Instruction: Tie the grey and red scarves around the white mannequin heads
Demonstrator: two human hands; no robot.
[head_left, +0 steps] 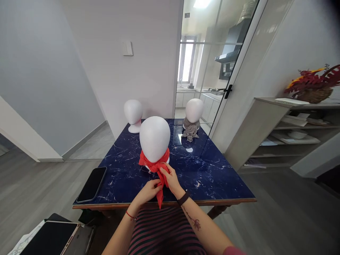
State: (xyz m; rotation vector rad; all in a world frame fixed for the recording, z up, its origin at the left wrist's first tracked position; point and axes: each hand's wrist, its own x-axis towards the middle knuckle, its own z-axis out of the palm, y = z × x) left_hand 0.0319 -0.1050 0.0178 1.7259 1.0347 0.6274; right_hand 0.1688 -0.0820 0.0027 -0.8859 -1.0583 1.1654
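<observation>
A white foam mannequin head (154,138) stands upright near the middle of the blue table, with a red scarf (160,199) wrapped and knotted around its neck. The scarf's tail hangs down toward the table's front edge. My left hand (149,190) pinches the hanging part of the scarf from the left, fingers closed. Higher up, just below the knot, my right hand (171,179) grips the red cloth with thumb and fingers; part of the cloth is hidden behind it.
On the marbled blue table (212,173) a phone (92,184) lies front left. A bare foam head (133,112) stands back left, and another foam head (194,110) with a grey scarf (190,129) back right. A tablet (49,238) sits below left. Shelves (287,129) stand right, beyond a glass door (204,63).
</observation>
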